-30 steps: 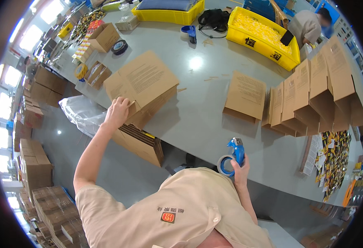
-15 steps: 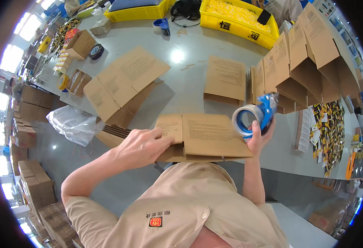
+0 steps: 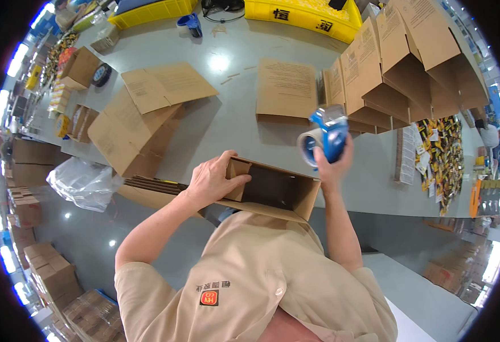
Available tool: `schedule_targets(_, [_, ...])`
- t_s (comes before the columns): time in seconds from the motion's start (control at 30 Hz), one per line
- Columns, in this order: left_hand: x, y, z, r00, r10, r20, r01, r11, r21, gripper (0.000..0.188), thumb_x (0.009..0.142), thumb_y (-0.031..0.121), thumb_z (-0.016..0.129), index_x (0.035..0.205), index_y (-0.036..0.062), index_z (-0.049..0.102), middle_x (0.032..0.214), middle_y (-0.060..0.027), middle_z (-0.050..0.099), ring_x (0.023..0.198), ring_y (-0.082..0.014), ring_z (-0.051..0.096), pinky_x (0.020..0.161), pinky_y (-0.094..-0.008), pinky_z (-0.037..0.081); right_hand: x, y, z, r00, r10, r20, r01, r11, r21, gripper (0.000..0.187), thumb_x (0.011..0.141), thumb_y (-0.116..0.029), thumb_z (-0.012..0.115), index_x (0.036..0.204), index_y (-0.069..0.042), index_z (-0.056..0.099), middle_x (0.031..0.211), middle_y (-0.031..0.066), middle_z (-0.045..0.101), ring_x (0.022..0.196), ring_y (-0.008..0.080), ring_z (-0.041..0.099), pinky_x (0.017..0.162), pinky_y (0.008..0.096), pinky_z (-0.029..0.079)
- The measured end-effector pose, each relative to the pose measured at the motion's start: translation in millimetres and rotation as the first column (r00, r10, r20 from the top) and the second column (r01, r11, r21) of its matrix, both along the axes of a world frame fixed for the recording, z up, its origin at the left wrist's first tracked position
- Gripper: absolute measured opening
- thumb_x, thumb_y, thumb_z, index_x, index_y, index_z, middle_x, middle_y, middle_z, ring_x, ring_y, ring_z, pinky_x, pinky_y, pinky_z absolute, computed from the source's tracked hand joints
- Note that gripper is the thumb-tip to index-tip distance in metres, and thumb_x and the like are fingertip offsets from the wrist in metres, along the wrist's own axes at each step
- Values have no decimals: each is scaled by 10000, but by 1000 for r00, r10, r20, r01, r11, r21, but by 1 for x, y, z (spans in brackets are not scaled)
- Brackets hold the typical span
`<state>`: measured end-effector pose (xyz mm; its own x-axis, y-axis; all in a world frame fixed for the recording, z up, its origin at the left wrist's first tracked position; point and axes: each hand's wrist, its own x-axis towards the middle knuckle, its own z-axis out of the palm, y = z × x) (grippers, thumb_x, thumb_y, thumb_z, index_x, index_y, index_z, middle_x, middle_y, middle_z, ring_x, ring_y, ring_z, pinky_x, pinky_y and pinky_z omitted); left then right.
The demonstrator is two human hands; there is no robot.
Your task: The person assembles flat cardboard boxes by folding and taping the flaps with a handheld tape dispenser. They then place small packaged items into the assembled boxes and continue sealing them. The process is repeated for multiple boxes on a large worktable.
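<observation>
Open carton [image 3: 273, 185] mid-frame by the edge of the surface [image 3: 233, 114], left grip [image 3: 214, 179] holding its left end, thumb inside, right grip [image 3: 334, 162] wrapped round blue tape dispenser [image 3: 334, 135] above its right end; judgement: keep walls square, tape clear.

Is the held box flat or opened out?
Opened out: the box in the left hand has its walls apart around a visible hollow.
</observation>
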<state>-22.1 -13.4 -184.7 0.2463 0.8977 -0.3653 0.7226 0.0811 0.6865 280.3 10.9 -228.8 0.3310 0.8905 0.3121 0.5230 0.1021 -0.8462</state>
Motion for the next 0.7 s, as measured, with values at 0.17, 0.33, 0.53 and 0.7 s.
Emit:
schedule_targets(0.17, [9, -1, -20, 999, 40, 32, -47, 964, 261, 581, 805, 277, 801, 1264, 43, 532, 1191, -161, 553, 1132, -354, 554, 941, -431, 489, 39, -50, 98, 903, 387, -189, -331, 904, 271, 943, 655, -383, 824, 1414, -19, 397, 1278, 194, 572, 1137, 300, 625, 997, 410, 501])
schedule_targets(0.33, [6, 19, -26, 907, -419, 25, 233, 553, 800, 451, 709, 142, 851, 1066, 42, 593, 1142, -140, 577, 1118, -362, 571, 910, -451, 495, 14, -64, 92, 517, 848, 112, -721, 503, -476, 848, 585, -248, 863, 1341, -72, 521, 1162, 151, 638, 966, 368, 633, 833, 393, 529])
schedule_targets(0.53, [-10, 16, -13, 876, -476, 79, 319, 695, 644, 454, 797, 336, 788, 1119, 59, 625, 1448, -188, 471, 1331, -405, 462, 1057, -531, 376, 28, -35, 75, 920, 376, -110, -380, 925, -18, 768, 660, -228, 779, 1333, -9, 480, 1095, 150, 625, 970, 252, 632, 880, 368, 513])
schedule_targets(0.7, [3, -13, -17, 951, -211, 225, 102, 903, 417, 471, 894, 297, 645, 1282, 48, 552, 1450, -230, 415, 1284, -422, 467, 1078, -501, 357, 32, -14, 68, 868, 496, 12, -488, 857, -165, 748, 662, -206, 776, 1324, -12, 487, 1081, 151, 638, 949, 251, 642, 855, 354, 520])
